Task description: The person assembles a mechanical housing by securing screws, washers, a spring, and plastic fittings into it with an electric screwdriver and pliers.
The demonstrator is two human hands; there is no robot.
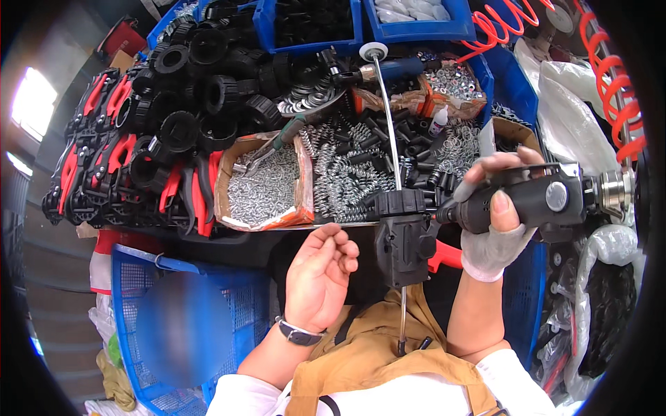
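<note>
My right hand (501,208), in a fingerless grey glove, grips a black pneumatic screwdriver (548,197) held sideways, its tip at the side of a black plastic housing (404,239). That housing rides on a thin metal rod (388,118) running from a white disc at the top down toward my apron. A red lever (444,255) sticks out of the housing's right side. My left hand (320,277), bare with a wristwatch, hovers just left of the housing, fingers loosely curled, holding nothing I can see.
The bench holds a box of small screws (267,184), loose springs (347,173), black round caps (201,90), stacked red-and-black parts (104,152) and blue bins (416,21). A red coiled air hose (610,83) hangs right. A blue mesh basket (139,291) sits lower left.
</note>
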